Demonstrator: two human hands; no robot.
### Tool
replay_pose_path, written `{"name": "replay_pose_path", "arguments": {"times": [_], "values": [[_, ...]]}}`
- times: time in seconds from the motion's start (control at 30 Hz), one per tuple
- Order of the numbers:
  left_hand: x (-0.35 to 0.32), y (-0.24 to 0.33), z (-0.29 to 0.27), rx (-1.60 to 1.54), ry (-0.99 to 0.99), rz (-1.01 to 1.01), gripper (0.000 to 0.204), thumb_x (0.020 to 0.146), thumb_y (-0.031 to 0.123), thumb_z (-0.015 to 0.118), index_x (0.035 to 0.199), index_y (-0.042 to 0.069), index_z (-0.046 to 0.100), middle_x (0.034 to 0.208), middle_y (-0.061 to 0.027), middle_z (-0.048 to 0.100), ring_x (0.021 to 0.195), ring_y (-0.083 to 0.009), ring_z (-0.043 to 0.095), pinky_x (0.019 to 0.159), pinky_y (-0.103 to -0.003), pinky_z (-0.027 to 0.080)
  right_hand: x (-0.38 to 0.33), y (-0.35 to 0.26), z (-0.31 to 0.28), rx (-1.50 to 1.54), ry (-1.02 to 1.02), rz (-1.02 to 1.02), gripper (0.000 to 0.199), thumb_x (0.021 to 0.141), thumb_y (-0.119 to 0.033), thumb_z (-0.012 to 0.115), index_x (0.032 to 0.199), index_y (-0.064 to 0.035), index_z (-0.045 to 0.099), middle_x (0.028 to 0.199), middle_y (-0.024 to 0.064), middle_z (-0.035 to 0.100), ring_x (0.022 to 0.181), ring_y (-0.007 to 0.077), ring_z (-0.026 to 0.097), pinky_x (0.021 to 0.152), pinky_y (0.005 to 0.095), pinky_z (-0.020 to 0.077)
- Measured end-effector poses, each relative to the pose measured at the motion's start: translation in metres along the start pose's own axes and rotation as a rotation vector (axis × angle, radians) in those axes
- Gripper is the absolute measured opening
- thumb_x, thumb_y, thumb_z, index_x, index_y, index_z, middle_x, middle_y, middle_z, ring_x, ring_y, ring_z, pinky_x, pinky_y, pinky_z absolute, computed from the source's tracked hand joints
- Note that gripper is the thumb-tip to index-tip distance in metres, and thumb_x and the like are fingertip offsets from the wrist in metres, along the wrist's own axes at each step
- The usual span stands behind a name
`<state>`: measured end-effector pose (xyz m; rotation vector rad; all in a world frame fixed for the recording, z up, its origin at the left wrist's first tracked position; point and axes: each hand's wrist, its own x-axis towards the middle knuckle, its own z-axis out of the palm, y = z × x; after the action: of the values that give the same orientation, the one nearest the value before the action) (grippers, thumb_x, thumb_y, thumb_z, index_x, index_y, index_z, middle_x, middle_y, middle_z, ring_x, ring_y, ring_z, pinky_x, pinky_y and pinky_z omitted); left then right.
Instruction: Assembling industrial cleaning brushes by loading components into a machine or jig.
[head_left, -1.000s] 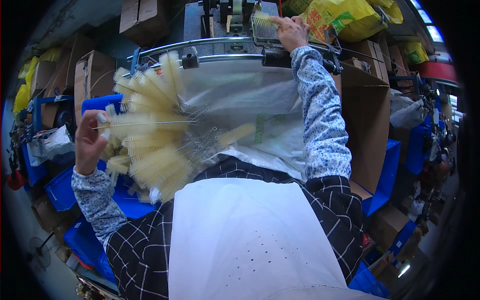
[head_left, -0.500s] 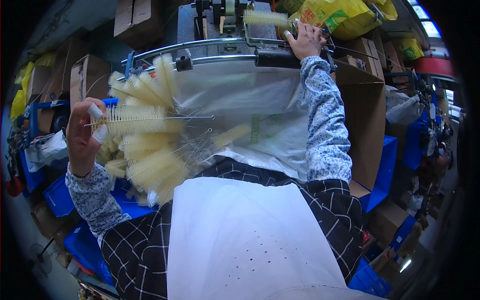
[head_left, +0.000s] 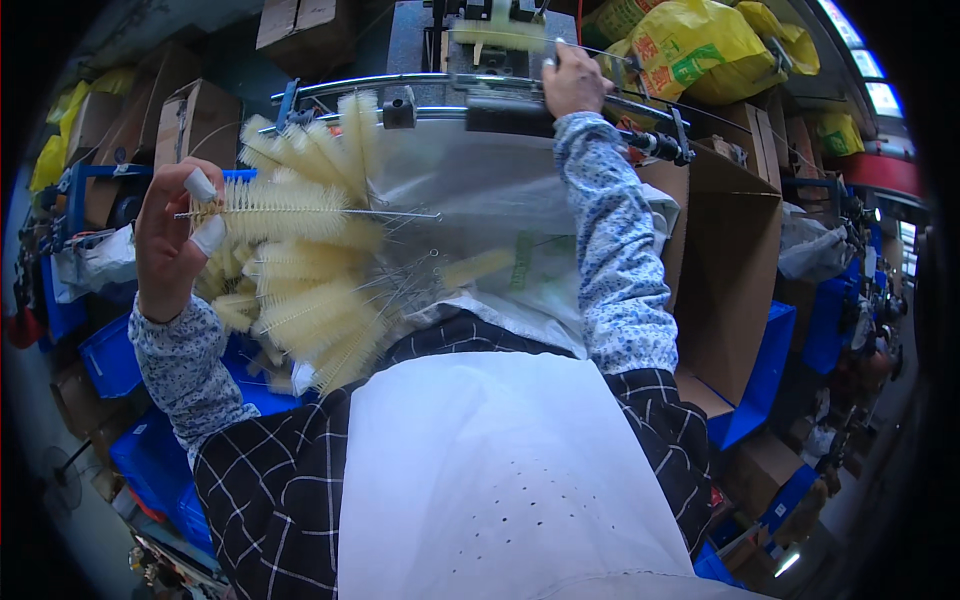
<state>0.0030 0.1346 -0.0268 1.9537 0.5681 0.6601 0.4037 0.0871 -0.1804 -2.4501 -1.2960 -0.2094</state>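
Note:
My left hand (head_left: 172, 235), with white wraps on thumb and finger, pinches the bristled end of a bottle brush (head_left: 290, 211). Its twisted wire stem points right and ends in a small loop. Below and behind it lies a heap of similar cream brushes (head_left: 310, 262), wires pointing right. At the far side, my right hand (head_left: 577, 82) is closed on the sliding carriage (head_left: 510, 114) of a bench machine (head_left: 405, 45). Just left of its fingertips, another bottle brush (head_left: 498, 38) lies across the machine; the exact grip is partly hidden by the hand.
Steel rails (head_left: 350, 88) run across in front of the machine. A single brush (head_left: 475, 268) rests on plastic sheeting (head_left: 500, 175) before me. An open cardboard box (head_left: 735, 290) stands at right, with yellow bags (head_left: 700, 50) behind it. Blue bins (head_left: 112, 355) sit at left.
My right hand has slid left along the rails with the carriage, and the brush at the machine has moved left too. My left hand still pinches its brush. The whole view has shifted slightly.

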Motion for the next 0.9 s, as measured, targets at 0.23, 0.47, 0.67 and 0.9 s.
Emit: {"name": "replay_pose_path", "arguments": {"times": [0.23,0.47,0.67,0.9], "values": [[0.013,0.006,0.017,-0.061,-0.051,0.033,0.038,0.059,0.005,0.046,0.097,0.008,0.044,0.090,-0.0054,0.044,0.080,-0.0128,0.043,0.075,-0.025,0.035,-0.008,-0.064,0.012,-0.029,0.021,-0.052,0.023,0.080,-0.016,0.043,0.100,-0.0099,0.053,0.095,0.0048,0.053,0.091,0.0215,0.051,0.080,0.0462,0.0339],[0.007,-0.003,0.010,-0.046,-0.049,0.048,0.037,0.059,0.005,0.047,0.096,0.008,0.044,0.090,-0.0055,0.044,0.081,-0.0128,0.043,0.075,-0.025,0.035,-0.002,-0.007,0.002,0.001,0.005,-0.044,0.029,0.076,-0.021,0.050,0.104,-0.0130,0.053,0.098,0.0051,0.054,0.094,0.0228,0.051,0.079,0.0452,0.0346],[-0.005,-0.013,-0.003,-0.076,-0.020,-0.014,0.039,0.067,0.008,0.045,0.106,0.007,0.042,0.096,-0.0055,0.044,0.086,-0.0122,0.044,0.076,-0.024,0.036,0.020,0.082,0.003,0.093,0.039,-0.086,0.033,0.073,-0.028,0.054,0.103,-0.0146,0.056,0.097,0.0067,0.056,0.092,0.0246,0.052,0.079,0.0416,0.0388],[0.026,-0.013,0.011,-0.068,-0.237,0.119,0.039,0.074,0.014,0.048,0.111,0.007,0.039,0.101,-0.0046,0.045,0.094,-0.0132,0.046,0.080,-0.027,0.040,0.071,0.145,0.009,-0.449,-0.073,-0.123,0.032,0.082,-0.040,0.035,0.107,-0.0269,0.051,0.115,0.0001,0.046,0.110,0.0273,0.035,0.088,0.0557,0.0208]]}}
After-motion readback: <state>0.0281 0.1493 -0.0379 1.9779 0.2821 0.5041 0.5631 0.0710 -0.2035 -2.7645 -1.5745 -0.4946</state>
